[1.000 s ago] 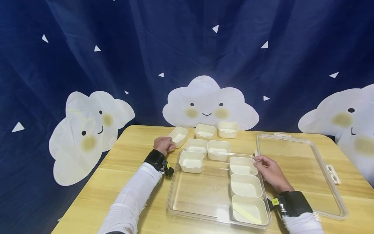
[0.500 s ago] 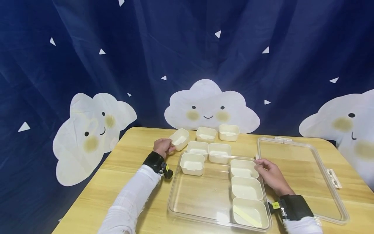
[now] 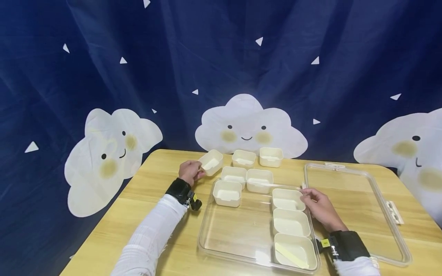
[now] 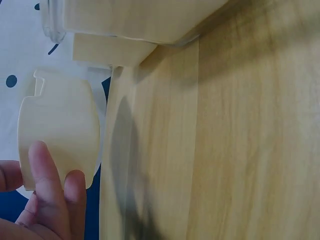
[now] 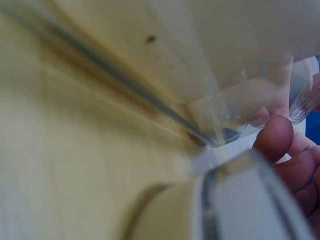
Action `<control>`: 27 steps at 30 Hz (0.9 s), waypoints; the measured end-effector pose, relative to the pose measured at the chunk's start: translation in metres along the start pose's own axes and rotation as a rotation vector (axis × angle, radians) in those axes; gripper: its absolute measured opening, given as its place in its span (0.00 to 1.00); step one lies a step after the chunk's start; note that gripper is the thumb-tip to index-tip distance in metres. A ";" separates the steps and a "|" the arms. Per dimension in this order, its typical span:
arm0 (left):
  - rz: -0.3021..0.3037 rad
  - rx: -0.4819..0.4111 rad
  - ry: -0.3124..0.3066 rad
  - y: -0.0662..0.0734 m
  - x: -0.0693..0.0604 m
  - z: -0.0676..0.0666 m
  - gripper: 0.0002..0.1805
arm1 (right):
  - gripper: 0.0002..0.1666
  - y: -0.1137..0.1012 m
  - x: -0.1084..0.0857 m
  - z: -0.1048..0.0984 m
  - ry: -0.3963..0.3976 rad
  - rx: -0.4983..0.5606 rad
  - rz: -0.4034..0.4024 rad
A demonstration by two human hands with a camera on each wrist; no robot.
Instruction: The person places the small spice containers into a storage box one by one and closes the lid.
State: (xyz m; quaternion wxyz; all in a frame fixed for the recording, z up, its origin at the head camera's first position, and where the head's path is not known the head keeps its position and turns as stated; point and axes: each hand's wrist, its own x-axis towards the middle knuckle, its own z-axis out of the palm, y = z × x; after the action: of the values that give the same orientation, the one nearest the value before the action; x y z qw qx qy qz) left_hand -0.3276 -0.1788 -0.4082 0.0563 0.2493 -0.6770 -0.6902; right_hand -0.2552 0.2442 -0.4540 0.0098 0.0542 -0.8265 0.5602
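Pinching a cream cup (image 3: pixel 212 162), my left hand (image 3: pixel 189 172) sits left of centre in the head view; the cup tilts and looks raised off the tabletop (image 3: pixel 138 203). Right hand (image 3: pixel 322 210), right of centre: fingers bent at the right rim of the clear box (image 3: pixel 235 230), which they appear to grip.

Step in hand, as I judge it: one cup lifted on the left, the box steadied on the right. Next move calls for a secure pinch, a levelled cup and enough height to pass its neighbours.

Stock, by place in the head view: three cups (image 3: pixel 291 222) in a column along the box's right side, the lowest in the frame holding a pale yellow strip (image 3: pixel 291 256); one cup (image 3: pixel 227 193), seemingly inside the box's upper left; four further cups (image 3: pixel 260 176) above it, in two pairs; a clear lid (image 3: pixel 348 203), flat at right.

View differences: the left wrist gives me the held cup's outer face, fingertips (image 4: pixel 40 150) against it; the head view gives its hollow inside. The right wrist, partly blurred, shows a fingertip (image 5: pixel 276 136) close against the clear wall. Strip and lid I find only in the head view.
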 end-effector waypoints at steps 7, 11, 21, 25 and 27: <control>0.012 -0.033 -0.032 0.003 -0.001 -0.003 0.16 | 0.21 0.000 0.000 -0.001 0.012 -0.016 0.014; 0.022 -0.034 -0.041 0.004 -0.002 -0.008 0.16 | 0.21 -0.001 -0.001 0.000 0.010 -0.010 0.023; 0.027 -0.035 -0.088 0.009 -0.010 -0.016 0.15 | 0.22 -0.002 -0.001 0.000 -0.001 0.004 0.022; 0.055 -0.030 -0.105 0.014 -0.013 -0.018 0.14 | 0.22 -0.002 -0.001 0.000 -0.001 0.004 0.022; 0.067 -0.029 -0.116 0.016 -0.014 -0.019 0.13 | 0.21 -0.002 -0.001 0.001 0.000 0.006 0.019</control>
State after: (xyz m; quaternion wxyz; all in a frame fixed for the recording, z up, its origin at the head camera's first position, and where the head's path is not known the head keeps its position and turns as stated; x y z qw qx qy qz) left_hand -0.3117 -0.1910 -0.3882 0.0439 0.1853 -0.6769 -0.7110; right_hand -0.2543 0.2428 -0.4524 0.0042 0.0462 -0.8252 0.5629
